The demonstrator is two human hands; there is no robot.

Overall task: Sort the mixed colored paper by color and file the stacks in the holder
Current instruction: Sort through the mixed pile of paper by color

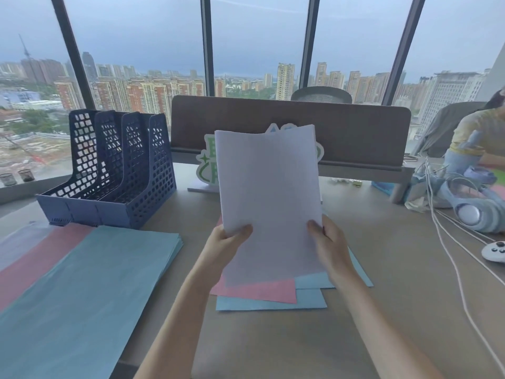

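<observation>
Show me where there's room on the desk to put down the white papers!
Bare desk lies between the mixed pile and the white cables, and in front of the pile. The left is crowded with the blue stack, pink stack and holder.

White sheets [269,187] in both hands

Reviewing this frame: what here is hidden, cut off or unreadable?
Head view only:
- Green-lettered sign: wording hidden behind the white sheets.
- Mixed pile: mostly covered by those sheets and both hands.
- Pink stack: overlapped by the blue stack.
- Blue stack: cut by the frame edge.
</observation>
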